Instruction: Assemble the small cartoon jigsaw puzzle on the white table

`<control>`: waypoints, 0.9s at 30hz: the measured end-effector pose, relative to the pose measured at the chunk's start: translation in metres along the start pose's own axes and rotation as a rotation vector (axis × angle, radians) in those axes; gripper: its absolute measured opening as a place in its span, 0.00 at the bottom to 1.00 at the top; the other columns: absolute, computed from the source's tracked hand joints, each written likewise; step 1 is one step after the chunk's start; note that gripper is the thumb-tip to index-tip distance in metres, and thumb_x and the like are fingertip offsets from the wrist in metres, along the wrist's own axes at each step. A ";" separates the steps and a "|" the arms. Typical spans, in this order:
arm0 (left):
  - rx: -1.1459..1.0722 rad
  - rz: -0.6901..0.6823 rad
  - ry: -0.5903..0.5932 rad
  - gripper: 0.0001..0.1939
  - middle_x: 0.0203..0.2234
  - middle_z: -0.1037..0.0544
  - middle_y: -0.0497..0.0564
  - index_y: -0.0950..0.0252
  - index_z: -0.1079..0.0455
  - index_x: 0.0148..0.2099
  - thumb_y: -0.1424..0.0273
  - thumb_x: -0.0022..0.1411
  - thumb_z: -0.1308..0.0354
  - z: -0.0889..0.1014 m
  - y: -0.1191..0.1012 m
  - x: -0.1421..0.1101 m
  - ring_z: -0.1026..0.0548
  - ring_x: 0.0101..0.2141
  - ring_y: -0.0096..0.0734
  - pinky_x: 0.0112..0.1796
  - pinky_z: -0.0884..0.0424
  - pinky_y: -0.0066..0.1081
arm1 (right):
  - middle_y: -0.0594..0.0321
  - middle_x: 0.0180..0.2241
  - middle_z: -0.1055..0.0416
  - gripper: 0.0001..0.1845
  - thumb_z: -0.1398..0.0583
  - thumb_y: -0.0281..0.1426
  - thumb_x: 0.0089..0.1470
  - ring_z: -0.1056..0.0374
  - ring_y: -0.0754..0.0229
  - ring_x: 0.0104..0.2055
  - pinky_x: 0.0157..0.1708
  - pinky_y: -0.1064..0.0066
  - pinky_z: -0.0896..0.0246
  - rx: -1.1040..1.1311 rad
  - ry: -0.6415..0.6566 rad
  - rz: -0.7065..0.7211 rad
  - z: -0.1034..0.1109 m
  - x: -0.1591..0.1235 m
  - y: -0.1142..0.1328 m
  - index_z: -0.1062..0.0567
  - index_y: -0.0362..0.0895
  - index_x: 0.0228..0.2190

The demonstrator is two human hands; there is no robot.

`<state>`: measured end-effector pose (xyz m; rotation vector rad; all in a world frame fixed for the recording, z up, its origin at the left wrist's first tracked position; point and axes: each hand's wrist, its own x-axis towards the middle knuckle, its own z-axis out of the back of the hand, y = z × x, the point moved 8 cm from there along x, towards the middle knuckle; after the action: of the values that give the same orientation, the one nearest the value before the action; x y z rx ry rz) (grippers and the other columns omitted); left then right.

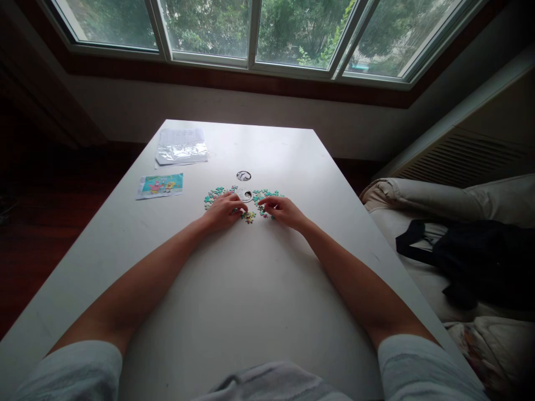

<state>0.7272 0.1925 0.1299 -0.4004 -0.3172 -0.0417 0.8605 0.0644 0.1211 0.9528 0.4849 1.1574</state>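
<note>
Small jigsaw puzzle pieces (215, 193), mostly green and teal, lie loose on the white table. My left hand (220, 211) rests over the left part of them, its fingers bent toward a small cluster of yellow pieces (249, 216). What its fingertips hold, if anything, is too small to make out. On the other side, my right hand (285, 211) has thumb and forefinger brought together on a small puzzle piece (261, 207), beside more green pieces (267, 194). Between and just beyond the hands lies a round tin (244, 195) with a shiny rim.
A round metallic lid (243, 176) lies beyond the tin. To the left are a cartoon picture sheet (160, 185) and papers in a clear plastic sleeve (182, 147). The white table (251, 301) stands before a window; a dark bag (480, 262) lies on the sofa (388, 220) at right.
</note>
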 end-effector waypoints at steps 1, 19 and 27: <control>0.001 -0.001 -0.003 0.11 0.40 0.23 0.53 0.55 0.20 0.44 0.69 0.66 0.43 0.000 0.000 0.000 0.30 0.43 0.40 0.49 0.36 0.40 | 0.64 0.30 0.28 0.16 0.42 0.35 0.56 0.38 0.66 0.28 0.32 0.73 0.42 -0.014 -0.006 0.013 0.000 0.000 0.002 0.19 0.45 0.42; 0.007 0.003 -0.007 0.10 0.39 0.23 0.52 0.56 0.20 0.43 0.66 0.65 0.43 0.003 -0.003 -0.001 0.30 0.44 0.41 0.48 0.37 0.40 | 0.64 0.27 0.25 0.10 0.38 0.33 0.51 0.34 0.64 0.28 0.31 0.72 0.41 0.076 -0.001 -0.035 -0.009 -0.002 0.003 0.22 0.44 0.36; -0.003 0.042 -0.015 0.11 0.38 0.23 0.53 0.57 0.20 0.42 0.71 0.66 0.45 0.003 0.006 -0.001 0.31 0.43 0.41 0.48 0.36 0.40 | 0.66 0.25 0.28 0.09 0.36 0.37 0.51 0.39 0.65 0.27 0.30 0.73 0.45 0.014 -0.017 -0.036 -0.008 -0.004 0.012 0.23 0.44 0.33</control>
<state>0.7260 0.1992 0.1304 -0.4105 -0.3240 0.0016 0.8470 0.0646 0.1260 0.9613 0.4949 1.1144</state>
